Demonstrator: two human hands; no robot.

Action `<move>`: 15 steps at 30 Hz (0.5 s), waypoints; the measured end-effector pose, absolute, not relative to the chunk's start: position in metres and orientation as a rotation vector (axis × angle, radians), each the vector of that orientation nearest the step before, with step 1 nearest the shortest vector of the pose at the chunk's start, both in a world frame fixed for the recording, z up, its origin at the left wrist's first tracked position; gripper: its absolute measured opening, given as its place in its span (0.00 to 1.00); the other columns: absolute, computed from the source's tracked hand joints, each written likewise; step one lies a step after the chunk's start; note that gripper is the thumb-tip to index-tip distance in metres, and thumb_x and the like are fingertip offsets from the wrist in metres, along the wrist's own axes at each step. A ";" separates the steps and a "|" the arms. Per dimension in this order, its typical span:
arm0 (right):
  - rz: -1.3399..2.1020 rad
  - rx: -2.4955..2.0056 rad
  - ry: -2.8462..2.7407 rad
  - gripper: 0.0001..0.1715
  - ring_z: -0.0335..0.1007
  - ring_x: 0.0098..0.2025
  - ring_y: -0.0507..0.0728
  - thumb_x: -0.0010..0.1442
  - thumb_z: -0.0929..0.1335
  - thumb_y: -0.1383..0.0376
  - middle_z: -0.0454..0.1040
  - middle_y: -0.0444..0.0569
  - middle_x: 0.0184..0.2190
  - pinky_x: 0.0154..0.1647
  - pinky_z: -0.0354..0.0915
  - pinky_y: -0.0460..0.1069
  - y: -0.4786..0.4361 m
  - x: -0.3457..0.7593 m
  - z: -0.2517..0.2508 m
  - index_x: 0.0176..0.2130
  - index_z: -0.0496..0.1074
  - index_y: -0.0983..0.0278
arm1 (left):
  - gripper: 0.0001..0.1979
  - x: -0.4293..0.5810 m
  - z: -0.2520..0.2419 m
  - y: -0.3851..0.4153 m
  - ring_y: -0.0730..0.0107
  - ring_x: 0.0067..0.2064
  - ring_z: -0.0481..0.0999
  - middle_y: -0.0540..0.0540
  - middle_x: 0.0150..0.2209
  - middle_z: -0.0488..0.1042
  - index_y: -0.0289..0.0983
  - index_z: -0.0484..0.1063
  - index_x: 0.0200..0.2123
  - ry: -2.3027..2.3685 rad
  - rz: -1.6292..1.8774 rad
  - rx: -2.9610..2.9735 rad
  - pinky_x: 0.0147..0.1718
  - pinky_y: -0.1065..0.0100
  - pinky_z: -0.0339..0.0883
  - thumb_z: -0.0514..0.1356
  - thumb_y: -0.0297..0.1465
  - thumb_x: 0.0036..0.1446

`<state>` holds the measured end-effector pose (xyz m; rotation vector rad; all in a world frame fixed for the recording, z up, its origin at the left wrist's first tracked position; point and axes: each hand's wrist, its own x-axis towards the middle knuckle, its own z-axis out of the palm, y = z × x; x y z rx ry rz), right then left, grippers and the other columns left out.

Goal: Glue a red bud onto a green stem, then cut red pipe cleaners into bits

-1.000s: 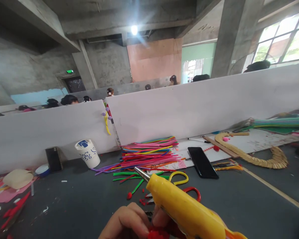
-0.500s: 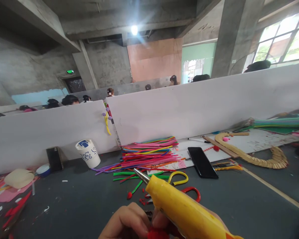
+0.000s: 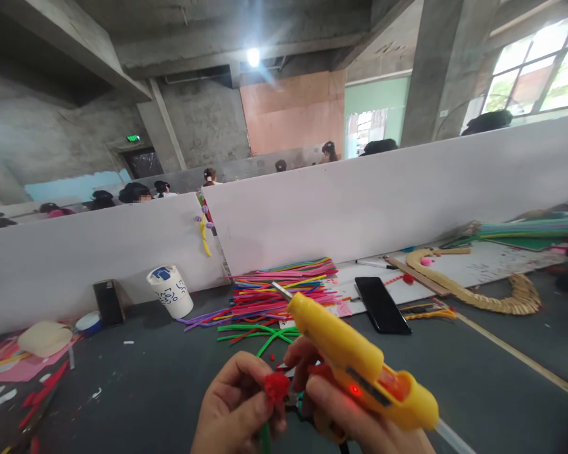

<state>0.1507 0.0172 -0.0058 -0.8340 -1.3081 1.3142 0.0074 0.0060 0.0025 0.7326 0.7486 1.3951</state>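
Between the thumb and fingers of my left hand (image 3: 236,403) is a small red fuzzy flower (image 3: 277,386), with a green stem (image 3: 264,437) running down below it. My right hand (image 3: 338,413) is wrapped round a yellow hot glue gun (image 3: 338,331), just right of the flower. The gun's metal nozzle points up and left, clear of the flower. A red light glows on its side, and a clear glue stick (image 3: 452,436) pokes out of its back. Green pipe cleaners (image 3: 246,329) lie on the table beyond my hands. Scissors are mostly hidden behind my right hand.
A pile of coloured pipe cleaners (image 3: 284,293) lies ahead. A black phone (image 3: 382,306) is to its right, near a curved tan strip (image 3: 483,296). A white cup (image 3: 170,293) and another phone (image 3: 108,302) stand leftward against the white partition (image 3: 336,214). Several people sit beyond.
The glue gun has moved up and right, so its rear and light now show. My left hand has risen slightly, bringing the red flower and green stem into view.
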 end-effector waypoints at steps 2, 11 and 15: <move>1.432 -0.821 -1.163 0.18 0.62 0.23 0.50 0.50 0.67 0.53 0.67 0.43 0.23 0.23 0.60 0.45 0.020 0.152 -0.002 0.37 0.68 0.62 | 0.10 0.002 -0.002 0.011 0.80 0.18 0.67 0.51 0.17 0.70 0.34 0.71 0.20 0.671 1.422 0.768 0.19 0.78 0.58 0.70 0.29 0.34; 1.615 -0.939 -1.267 0.08 0.48 0.14 0.45 0.39 0.65 0.68 0.56 0.35 0.11 0.15 0.46 0.42 0.035 0.156 -0.003 0.26 0.65 0.65 | 0.10 -0.008 -0.014 0.002 0.83 0.15 0.63 0.53 0.17 0.68 0.34 0.69 0.25 0.366 1.294 0.732 0.13 0.82 0.54 0.68 0.29 0.39; 1.631 -0.981 -1.222 0.06 0.51 0.15 0.47 0.37 0.65 0.68 0.60 0.38 0.12 0.16 0.48 0.43 0.037 0.152 -0.033 0.23 0.65 0.64 | 0.10 -0.011 -0.011 -0.011 0.85 0.15 0.63 0.53 0.16 0.67 0.33 0.69 0.24 0.360 1.275 0.671 0.12 0.83 0.54 0.67 0.29 0.40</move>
